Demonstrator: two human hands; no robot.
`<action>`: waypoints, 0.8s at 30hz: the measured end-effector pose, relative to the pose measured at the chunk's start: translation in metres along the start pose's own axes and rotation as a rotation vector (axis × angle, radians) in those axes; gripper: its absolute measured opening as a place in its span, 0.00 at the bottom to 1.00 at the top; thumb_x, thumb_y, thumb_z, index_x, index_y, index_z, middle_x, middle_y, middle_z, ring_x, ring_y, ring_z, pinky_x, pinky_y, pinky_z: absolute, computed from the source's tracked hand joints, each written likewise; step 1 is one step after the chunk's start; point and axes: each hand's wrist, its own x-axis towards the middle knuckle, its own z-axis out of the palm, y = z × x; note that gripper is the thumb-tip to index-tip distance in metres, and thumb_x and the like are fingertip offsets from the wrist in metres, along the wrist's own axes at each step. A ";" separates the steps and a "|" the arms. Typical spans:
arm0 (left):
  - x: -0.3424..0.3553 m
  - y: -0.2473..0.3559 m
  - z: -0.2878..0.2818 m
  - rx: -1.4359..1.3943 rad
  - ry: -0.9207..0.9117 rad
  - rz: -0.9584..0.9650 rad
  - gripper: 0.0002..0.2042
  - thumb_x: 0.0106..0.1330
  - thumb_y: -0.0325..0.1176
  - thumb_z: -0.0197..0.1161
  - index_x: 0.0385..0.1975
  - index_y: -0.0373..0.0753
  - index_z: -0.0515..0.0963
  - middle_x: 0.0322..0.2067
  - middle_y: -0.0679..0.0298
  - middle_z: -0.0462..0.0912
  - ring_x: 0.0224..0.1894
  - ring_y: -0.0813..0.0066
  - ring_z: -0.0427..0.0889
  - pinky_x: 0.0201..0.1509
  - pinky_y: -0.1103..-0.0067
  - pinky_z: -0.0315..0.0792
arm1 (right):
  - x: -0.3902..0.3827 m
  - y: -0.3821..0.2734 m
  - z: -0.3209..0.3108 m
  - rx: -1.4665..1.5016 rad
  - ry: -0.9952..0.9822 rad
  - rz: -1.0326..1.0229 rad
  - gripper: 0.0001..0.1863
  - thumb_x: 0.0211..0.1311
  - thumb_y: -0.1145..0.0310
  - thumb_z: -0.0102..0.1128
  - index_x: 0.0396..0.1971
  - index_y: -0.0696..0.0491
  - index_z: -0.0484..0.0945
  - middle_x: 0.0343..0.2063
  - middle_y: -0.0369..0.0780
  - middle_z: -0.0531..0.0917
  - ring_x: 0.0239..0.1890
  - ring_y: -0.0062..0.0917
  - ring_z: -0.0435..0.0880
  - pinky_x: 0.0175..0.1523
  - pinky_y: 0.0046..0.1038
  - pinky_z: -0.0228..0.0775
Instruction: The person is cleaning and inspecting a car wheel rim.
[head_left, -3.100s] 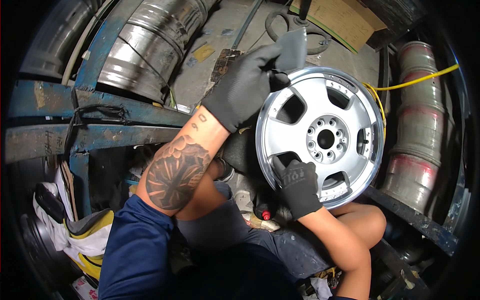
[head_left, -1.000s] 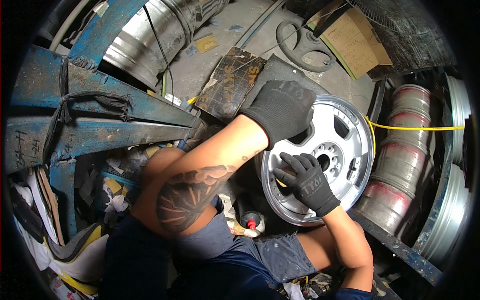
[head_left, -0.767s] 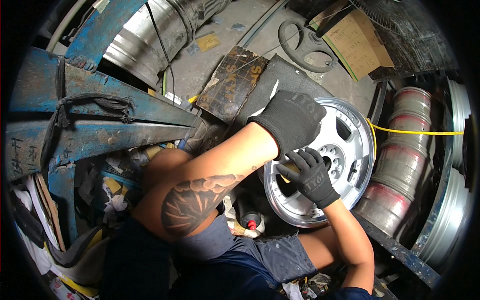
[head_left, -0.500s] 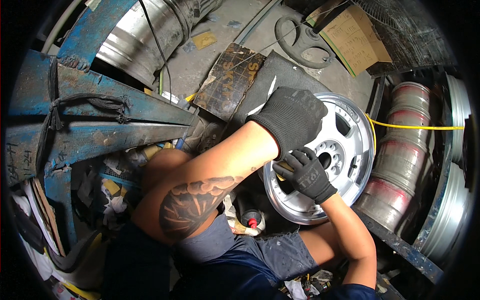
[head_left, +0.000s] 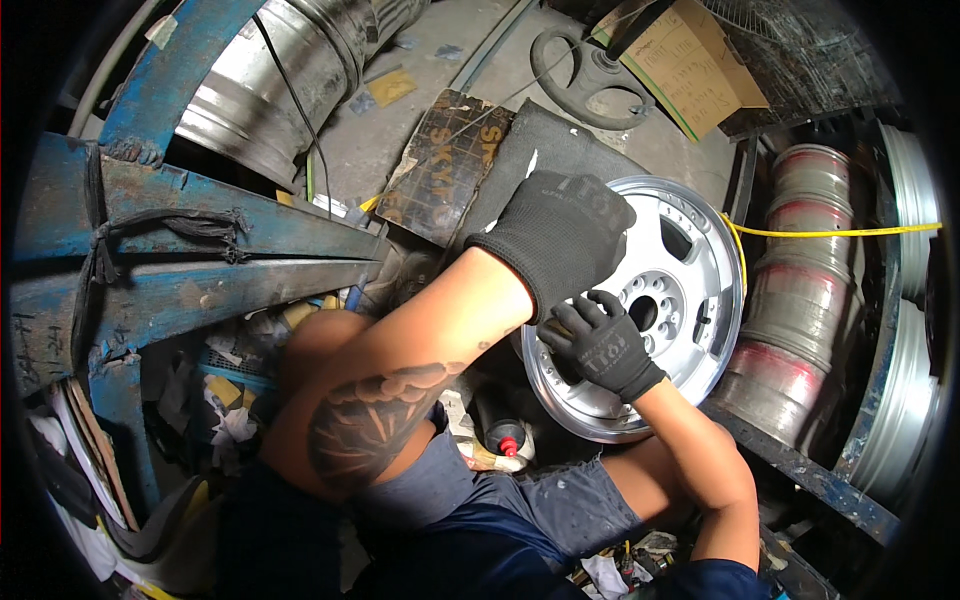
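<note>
overlapping silver wheel [head_left: 650,265]: left hand [head_left: 558,232], right hand [head_left: 603,342] in lettered gloves [head_left: 622,364]; can't tell grips.

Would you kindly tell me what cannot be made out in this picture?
Left hand, head view: fingertips and any grip hidden by its gloved back.
Right hand, head view: whatever lies under its fingers is covered by them.
Wheel, head view: upper-left part hidden behind both hands.
Silver cylinder, head view: far end cut off by the top edge.
</note>
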 end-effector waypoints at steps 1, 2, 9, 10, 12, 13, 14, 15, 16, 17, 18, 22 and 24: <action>0.000 0.000 0.000 -0.003 0.006 -0.011 0.13 0.66 0.39 0.53 0.40 0.45 0.84 0.36 0.56 0.87 0.41 0.59 0.86 0.48 0.63 0.77 | 0.000 -0.003 0.001 -0.014 -0.016 0.018 0.18 0.57 0.61 0.59 0.48 0.44 0.82 0.47 0.34 0.78 0.47 0.27 0.78 0.57 0.36 0.70; -0.001 -0.001 -0.001 -0.005 0.011 -0.019 0.13 0.66 0.39 0.53 0.40 0.45 0.84 0.37 0.56 0.86 0.41 0.58 0.86 0.48 0.63 0.77 | 0.000 -0.006 0.002 -0.028 -0.031 0.040 0.18 0.58 0.61 0.58 0.49 0.45 0.81 0.47 0.34 0.78 0.47 0.27 0.78 0.56 0.36 0.70; -0.002 -0.003 0.003 0.011 -0.051 -0.017 0.13 0.67 0.40 0.54 0.41 0.46 0.84 0.38 0.55 0.86 0.42 0.58 0.86 0.49 0.63 0.77 | -0.004 -0.010 0.001 -0.060 -0.156 0.030 0.17 0.61 0.60 0.57 0.49 0.45 0.82 0.41 0.35 0.81 0.44 0.25 0.80 0.46 0.32 0.70; -0.001 -0.004 0.011 0.006 0.025 0.029 0.13 0.67 0.40 0.54 0.42 0.46 0.84 0.38 0.55 0.86 0.42 0.58 0.86 0.50 0.63 0.77 | -0.008 -0.012 0.002 -0.060 -0.189 0.064 0.18 0.60 0.59 0.59 0.49 0.44 0.83 0.41 0.34 0.82 0.44 0.25 0.81 0.44 0.33 0.70; -0.004 -0.005 0.008 0.023 0.096 0.050 0.13 0.67 0.40 0.54 0.42 0.46 0.84 0.38 0.56 0.86 0.43 0.59 0.86 0.50 0.63 0.76 | -0.005 -0.012 -0.001 -0.047 -0.181 0.052 0.17 0.61 0.59 0.58 0.49 0.45 0.83 0.41 0.34 0.83 0.43 0.25 0.81 0.44 0.32 0.70; -0.006 -0.005 -0.003 0.044 0.004 -0.009 0.13 0.67 0.40 0.54 0.42 0.46 0.84 0.38 0.56 0.86 0.43 0.59 0.85 0.50 0.63 0.76 | 0.004 -0.012 -0.004 -0.030 -0.164 0.027 0.17 0.62 0.59 0.58 0.49 0.45 0.83 0.40 0.34 0.83 0.43 0.26 0.82 0.43 0.32 0.70; -0.004 -0.002 -0.006 0.041 -0.080 -0.043 0.13 0.67 0.40 0.54 0.42 0.47 0.83 0.38 0.57 0.86 0.43 0.60 0.85 0.50 0.63 0.76 | 0.004 -0.010 -0.007 -0.029 -0.170 0.024 0.16 0.63 0.59 0.58 0.48 0.46 0.83 0.39 0.34 0.84 0.43 0.26 0.82 0.43 0.32 0.70; -0.006 -0.004 -0.005 0.040 -0.078 -0.045 0.13 0.67 0.40 0.54 0.42 0.47 0.83 0.38 0.57 0.86 0.43 0.60 0.85 0.50 0.63 0.76 | 0.011 -0.009 -0.004 -0.006 -0.175 0.093 0.16 0.63 0.58 0.58 0.48 0.47 0.83 0.38 0.34 0.83 0.42 0.26 0.82 0.42 0.33 0.70; -0.010 -0.007 -0.003 0.040 -0.009 -0.018 0.12 0.66 0.40 0.54 0.42 0.47 0.83 0.38 0.57 0.86 0.43 0.60 0.86 0.50 0.63 0.76 | 0.010 -0.010 -0.003 -0.007 -0.174 0.089 0.16 0.63 0.58 0.58 0.48 0.47 0.83 0.38 0.34 0.83 0.42 0.26 0.82 0.42 0.33 0.70; -0.008 -0.007 0.001 0.027 0.054 0.029 0.12 0.66 0.40 0.54 0.42 0.46 0.83 0.38 0.57 0.86 0.43 0.60 0.86 0.50 0.63 0.76 | 0.004 -0.013 0.000 -0.028 -0.163 0.058 0.16 0.63 0.59 0.58 0.47 0.48 0.83 0.37 0.34 0.83 0.41 0.27 0.82 0.41 0.33 0.70; -0.003 -0.004 0.005 0.014 0.050 0.047 0.12 0.66 0.40 0.54 0.42 0.46 0.83 0.38 0.57 0.86 0.43 0.60 0.86 0.50 0.63 0.76 | -0.003 -0.015 0.002 -0.049 -0.152 0.025 0.16 0.63 0.59 0.58 0.46 0.48 0.83 0.36 0.34 0.83 0.40 0.27 0.82 0.40 0.33 0.70; 0.002 0.000 0.011 0.027 -0.005 0.029 0.12 0.66 0.39 0.54 0.42 0.46 0.83 0.38 0.57 0.86 0.43 0.60 0.86 0.50 0.63 0.77 | 0.000 -0.010 -0.005 -0.042 -0.214 0.067 0.15 0.63 0.59 0.58 0.44 0.50 0.84 0.38 0.35 0.84 0.39 0.27 0.82 0.39 0.33 0.69; -0.003 -0.004 0.003 0.045 0.014 0.030 0.12 0.66 0.40 0.54 0.42 0.46 0.84 0.38 0.57 0.86 0.42 0.60 0.86 0.50 0.63 0.77 | 0.010 -0.012 -0.004 -0.051 -0.186 0.083 0.15 0.63 0.59 0.57 0.44 0.49 0.84 0.39 0.35 0.84 0.39 0.27 0.82 0.39 0.32 0.69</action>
